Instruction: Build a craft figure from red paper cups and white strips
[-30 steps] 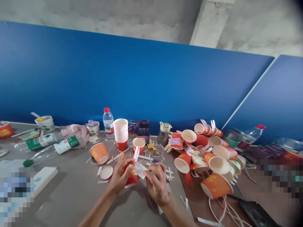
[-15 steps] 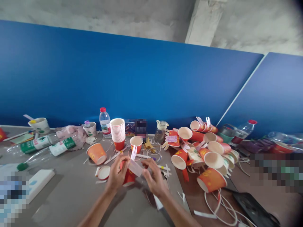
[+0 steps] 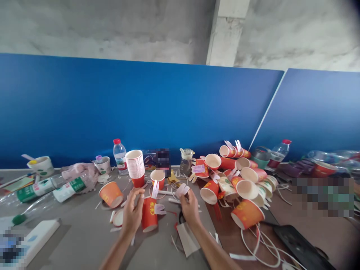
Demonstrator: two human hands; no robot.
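My left hand [image 3: 132, 214] grips a red paper cup [image 3: 149, 215] that stands mouth down on the grey table [image 3: 84, 240]. Two white paper ear-shaped strips stick out of the cup, one upward and one to the right. My right hand [image 3: 189, 204] is just right of the cup, pinching a small white paper piece [image 3: 182, 189] between its fingertips. A piece of brown card [image 3: 188, 239] lies on the table below my right wrist.
A stack of red cups [image 3: 135, 167], a water bottle [image 3: 119, 156] and an orange cup lying on its side [image 3: 111, 194] stand behind my hands. A heap of cups with paper ears [image 3: 239, 183] fills the right. Paper rim rings [image 3: 261, 245] and scraps litter the front right. Blue partitions [image 3: 140, 108] back the table.
My right hand has lifted away from the cup, taking a small white piece with it. The cup now stands upright in my left hand with a second strip on its side. The view has tilted up.
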